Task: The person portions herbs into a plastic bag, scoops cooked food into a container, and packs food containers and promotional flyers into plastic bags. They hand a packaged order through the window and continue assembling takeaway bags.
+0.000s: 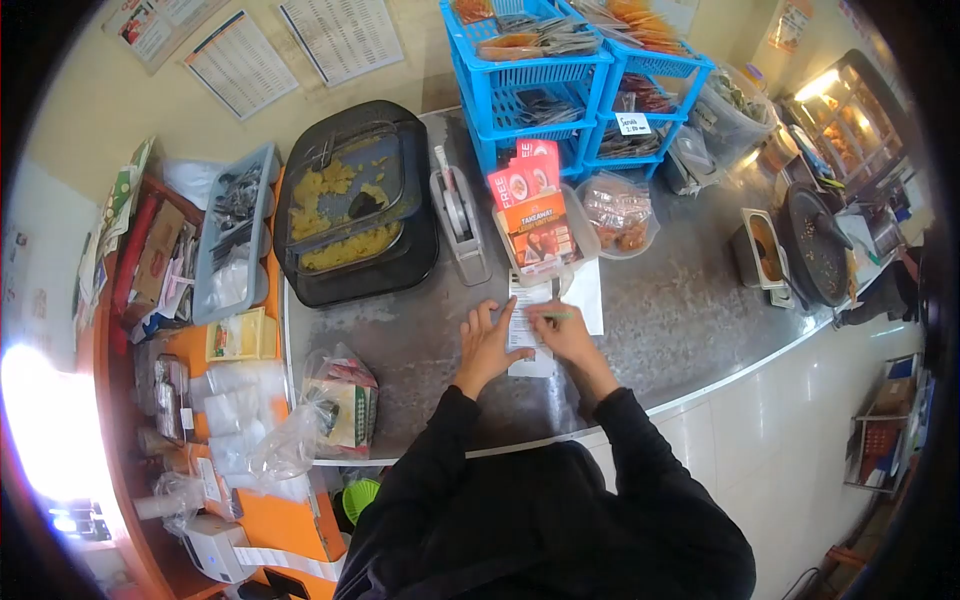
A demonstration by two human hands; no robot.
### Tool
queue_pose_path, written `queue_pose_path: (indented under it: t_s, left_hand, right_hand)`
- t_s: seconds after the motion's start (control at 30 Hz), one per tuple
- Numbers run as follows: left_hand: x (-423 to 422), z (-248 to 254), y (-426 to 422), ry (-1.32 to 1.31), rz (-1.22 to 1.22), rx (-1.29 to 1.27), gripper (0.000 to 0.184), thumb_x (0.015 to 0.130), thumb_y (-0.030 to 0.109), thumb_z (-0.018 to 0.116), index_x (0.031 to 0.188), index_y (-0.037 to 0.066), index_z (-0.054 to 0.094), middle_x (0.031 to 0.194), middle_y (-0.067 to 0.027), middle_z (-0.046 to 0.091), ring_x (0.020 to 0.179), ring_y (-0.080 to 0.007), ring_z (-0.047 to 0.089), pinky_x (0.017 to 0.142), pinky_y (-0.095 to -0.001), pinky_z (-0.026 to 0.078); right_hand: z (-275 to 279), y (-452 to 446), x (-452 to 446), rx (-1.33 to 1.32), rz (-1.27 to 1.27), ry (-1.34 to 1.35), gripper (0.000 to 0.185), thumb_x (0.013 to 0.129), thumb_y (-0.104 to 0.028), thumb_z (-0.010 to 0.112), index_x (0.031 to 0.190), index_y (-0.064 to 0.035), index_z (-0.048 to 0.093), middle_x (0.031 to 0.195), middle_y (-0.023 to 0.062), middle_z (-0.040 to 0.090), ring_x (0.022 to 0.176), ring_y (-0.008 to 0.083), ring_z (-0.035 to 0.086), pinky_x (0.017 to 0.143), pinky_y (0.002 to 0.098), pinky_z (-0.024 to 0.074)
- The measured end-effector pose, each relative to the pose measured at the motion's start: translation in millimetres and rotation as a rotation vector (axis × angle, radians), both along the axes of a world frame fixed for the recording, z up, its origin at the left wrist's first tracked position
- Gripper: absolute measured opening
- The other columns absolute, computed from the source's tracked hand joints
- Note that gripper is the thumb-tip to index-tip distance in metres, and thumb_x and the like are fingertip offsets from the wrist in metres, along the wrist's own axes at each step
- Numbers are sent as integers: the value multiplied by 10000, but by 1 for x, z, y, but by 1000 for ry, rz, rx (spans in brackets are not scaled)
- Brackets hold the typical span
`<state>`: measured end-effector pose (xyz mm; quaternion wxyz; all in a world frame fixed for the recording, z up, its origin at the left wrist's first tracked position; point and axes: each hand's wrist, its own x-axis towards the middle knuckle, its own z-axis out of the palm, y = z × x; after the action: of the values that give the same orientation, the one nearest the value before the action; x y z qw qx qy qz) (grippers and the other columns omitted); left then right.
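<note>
A long white paper slip (530,362) with printed lines lies on the metal counter in front of me. My left hand (485,345) rests on the slip's left edge, fingers spread and thumb out. Over the slip's right side, my right hand (566,333) is closed in a pinch around a thin, greenish pen (548,315); its tip is too small to make out. Another white sheet (588,300) lies partly under the slip's right side. Just beyond the hands stands a clear plastic tub (583,235) holding red and orange takeaway cards (540,235).
A tape dispenser (462,225) and a black covered tray (432,250) of yellow food stand to the left. Blue tiered baskets (530,70) with packets rise behind. Nearer left is a bagged package (352,405). At right are a metal container (750,265) and a stone mortar (800,225).
</note>
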<state>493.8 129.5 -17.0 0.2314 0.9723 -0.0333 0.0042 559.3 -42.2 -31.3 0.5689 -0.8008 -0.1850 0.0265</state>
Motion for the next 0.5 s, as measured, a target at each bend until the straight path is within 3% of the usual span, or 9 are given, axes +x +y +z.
queue_pose_path:
  t_s: [0.1,0.2,0.33,0.43,0.5]
  left_hand:
    - [2,1,0,-11,3,2,1030,600,541,834,1465,184,406,1266,-134,414,1161,-310,399,846,-404,338]
    - [0,-1,1,-3,2,1,1029,598,545,834,1463,187,408,1274,-138,414,1156,-313,404,847,-407,337]
    - [3,6,0,34,3,-6,1017,609,551,825,1459,179,411,1275,-138,416,1151,-316,406,850,-412,336]
    - [3,4,1,20,-8,11,1008,627,569,808,1458,161,409,1294,-141,409,1159,-323,400,853,-411,336]
    - [2,-2,1,12,-28,42,998,643,552,807,1462,151,401,1327,-145,394,1170,-329,393,861,-418,338]
  right_hand:
    - [2,-2,-7,-115,61,85,142,836,-79,665,936,-11,741,802,135,711,651,176,648,598,305,507]
    - [19,-4,0,-271,25,82,169,811,-94,662,932,-8,742,833,172,715,703,241,693,662,334,539]
    - [3,-7,-13,-103,94,163,152,806,-89,660,905,-9,744,834,160,715,711,225,697,647,343,539]
    - [31,-3,-8,-275,46,-24,156,827,-99,672,939,-8,731,798,168,696,705,250,690,652,340,536]
    - [65,14,-3,0,67,21,170,857,-90,663,990,7,710,812,155,697,689,233,681,636,328,524]
